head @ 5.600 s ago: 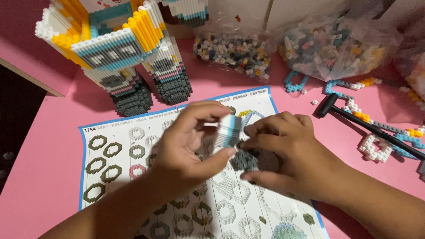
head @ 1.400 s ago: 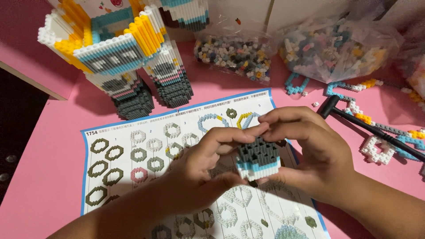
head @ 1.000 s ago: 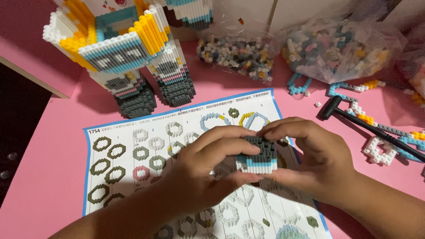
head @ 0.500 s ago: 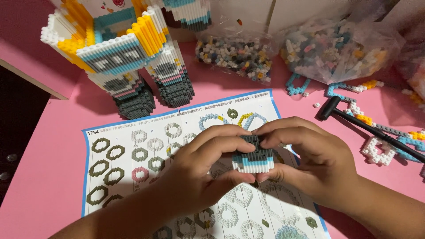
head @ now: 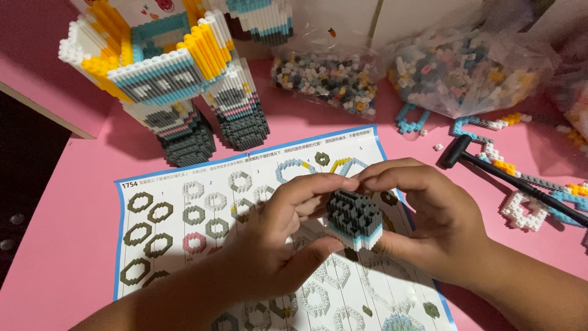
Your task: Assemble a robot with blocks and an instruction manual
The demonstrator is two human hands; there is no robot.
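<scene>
**Both hands closed on a small brick block above the instruction sheet**

Surface: a pink table (head: 67, 245) fills the frame, with a dark gap beyond its edge at far left. A blue-bordered instruction sheet (head: 184, 227) printed with ring shapes lies flat across the lower centre. At upper left stands a tall brick model (head: 165, 79) in white, yellow, teal and dark grey. Two clear bags of loose bricks (head: 334, 76) sit along the top, centre and right. A small black hammer (head: 465, 153) lies at right, its handle running toward the lower right, beside loose brick rings (head: 523, 211).

Item: the brick block (head: 354, 219) is at frame centre, held above the sheet. It is dark grey with a light blue and white band along its lower edge. Its dark studded face tilts up toward the camera; its long axis cannot be told.

Hands: the left hand (head: 275, 245) enters from lower left, fingers curled over the block's top-left and thumb beneath. The right hand (head: 435, 214) enters from lower right, cupping the block's right side. The fingertips of both meet just above the block. Both grips are closed on it.
</scene>
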